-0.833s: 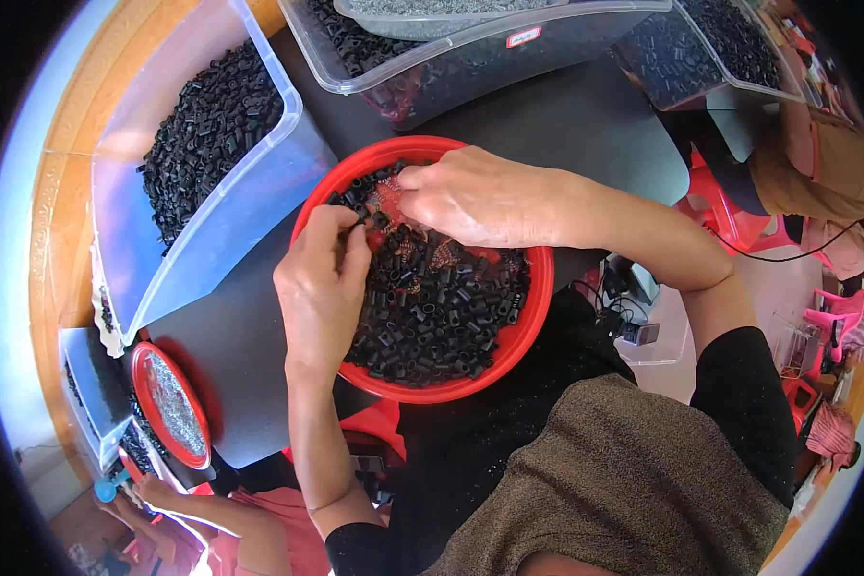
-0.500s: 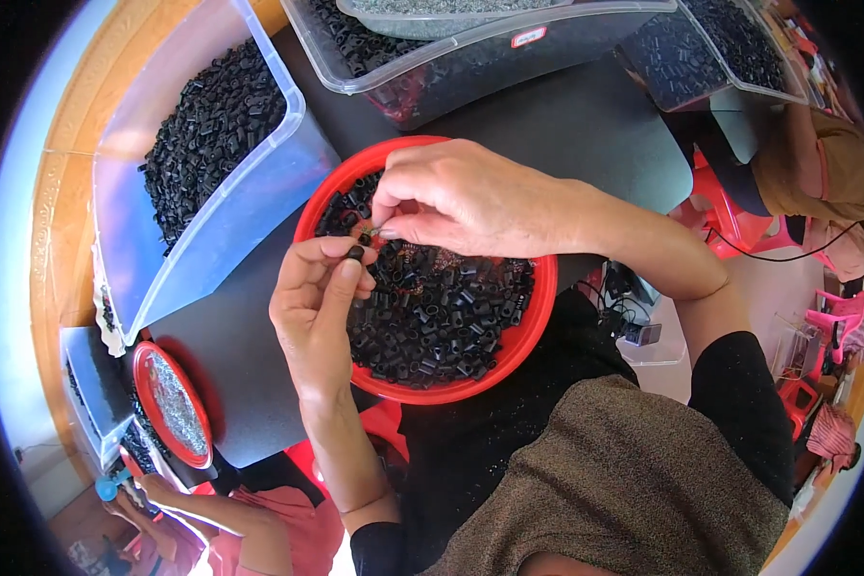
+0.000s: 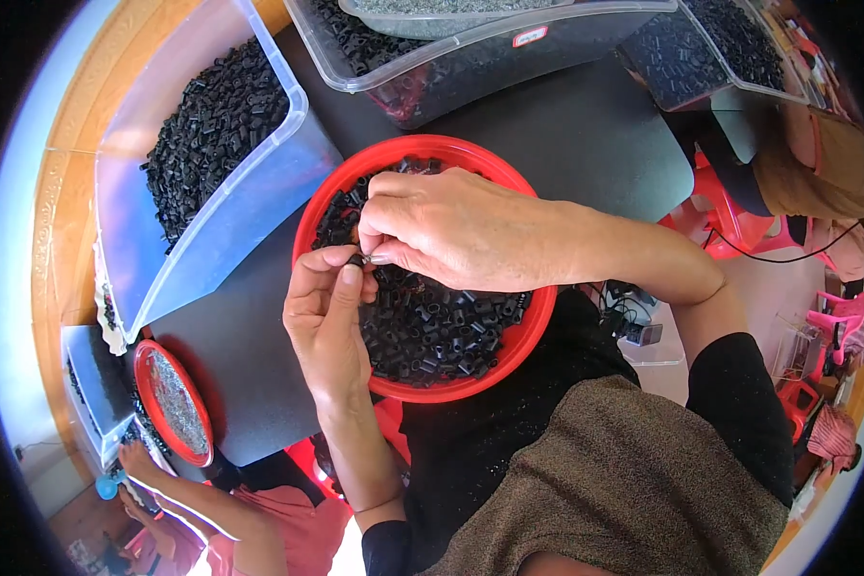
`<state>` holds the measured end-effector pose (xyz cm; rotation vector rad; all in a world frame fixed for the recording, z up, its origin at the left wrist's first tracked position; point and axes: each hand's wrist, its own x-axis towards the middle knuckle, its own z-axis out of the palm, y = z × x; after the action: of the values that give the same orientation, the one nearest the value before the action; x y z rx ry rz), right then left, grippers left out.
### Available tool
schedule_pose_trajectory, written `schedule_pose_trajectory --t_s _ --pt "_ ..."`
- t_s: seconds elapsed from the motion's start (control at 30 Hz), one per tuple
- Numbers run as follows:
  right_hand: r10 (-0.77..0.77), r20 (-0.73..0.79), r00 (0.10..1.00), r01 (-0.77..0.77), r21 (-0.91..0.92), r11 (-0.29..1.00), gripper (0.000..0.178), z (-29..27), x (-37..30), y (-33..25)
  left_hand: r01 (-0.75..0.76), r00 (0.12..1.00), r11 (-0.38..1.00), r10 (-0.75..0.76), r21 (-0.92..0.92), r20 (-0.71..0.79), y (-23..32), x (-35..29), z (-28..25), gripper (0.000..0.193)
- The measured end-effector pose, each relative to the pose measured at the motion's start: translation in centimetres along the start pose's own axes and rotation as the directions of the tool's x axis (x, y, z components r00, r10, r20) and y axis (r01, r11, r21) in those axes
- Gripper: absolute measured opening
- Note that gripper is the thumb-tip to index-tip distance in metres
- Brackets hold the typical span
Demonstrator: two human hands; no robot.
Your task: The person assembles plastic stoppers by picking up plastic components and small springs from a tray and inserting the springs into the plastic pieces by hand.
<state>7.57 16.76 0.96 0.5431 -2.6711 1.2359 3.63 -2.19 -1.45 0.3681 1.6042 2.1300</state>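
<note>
Between the thumb and fingers of my left hand (image 3: 324, 312) is a short black tube piece (image 3: 356, 260). My right hand (image 3: 442, 226) is closed in a pinch right at the tube's end; a tiny shiny bit shows at its fingertips, too small to name. Both hands are over a round red basin (image 3: 544, 322). Many loose black tube pieces (image 3: 432, 331) lie in the basin, some hidden under my right hand and forearm.
A clear bin of black pieces (image 3: 216, 134) stands at left, and another long bin (image 3: 509, 67) at the back carries a tray of small clear bits (image 3: 451, 19). A red-rimmed dish (image 3: 176, 403) sits lower left on the dark table (image 3: 586, 134). A co-worker's arm (image 3: 192, 504) is beside it.
My right hand has moved slightly down and left, its fingertips now meeting the black tube. My left hand has shifted a little right. The co-worker's arm at lower left has moved.
</note>
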Motion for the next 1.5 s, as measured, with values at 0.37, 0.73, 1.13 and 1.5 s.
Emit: schedule_pose_trajectory --t_s 0.37,0.73,1.13,1.5 --pt "-0.237 -0.227 0.945 0.24 -0.013 0.971 0.015 2.6 -0.4 0.1 0.008 0.998 0.971 -0.023 -0.238 -0.058 -0.1 0.2 -0.8 0.018" --pt "-0.187 -0.287 0.939 0.158 -0.122 0.98 0.014 1.7 0.5 0.6 -0.066 0.994 0.99 0.054 -0.128 -0.097 0.1 0.0 -0.1 0.024" --pt "-0.334 -0.027 0.942 0.27 -0.533 0.802 0.012 0.4 1.8 -0.4 -0.043 0.982 0.999 0.04 -0.009 -0.182 0.2 0.4 0.2 0.017" --pt "-0.178 0.116 0.977 0.16 0.153 0.975 0.011 -4.0 4.7 -0.7 -0.057 0.998 0.979 0.059 -0.198 0.002 1.7 1.3 0.4 0.028"
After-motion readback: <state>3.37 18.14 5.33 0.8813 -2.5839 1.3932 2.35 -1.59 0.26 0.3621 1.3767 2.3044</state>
